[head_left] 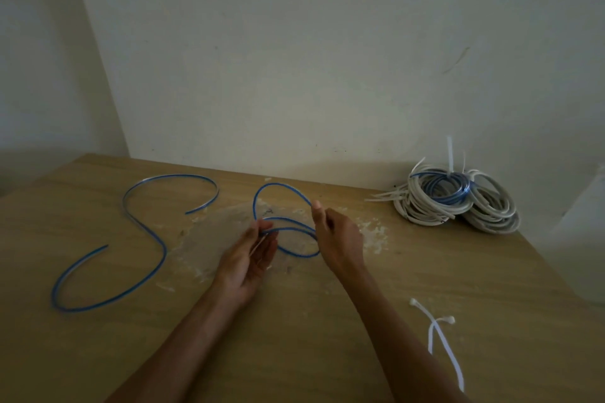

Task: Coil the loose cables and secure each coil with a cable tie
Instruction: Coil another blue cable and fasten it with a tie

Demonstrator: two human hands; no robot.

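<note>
A blue cable [281,188] is looped above the middle of the wooden table [294,321]. My left hand [252,258] lies palm up under the loops, thumb and fingertips pinching the cable near its overlap. My right hand [337,239] pinches the same cable at the top right of the loop. A second, longer blue cable [154,235] lies loose in an S shape on the left. Two white cable ties [440,334] lie crossed at the front right.
A pile of finished white and blue coils [458,199] with tie tails sticking up sits at the back right, against the wall. Pale dusty smears [373,232] mark the table's middle. The table's right edge runs close to the pile.
</note>
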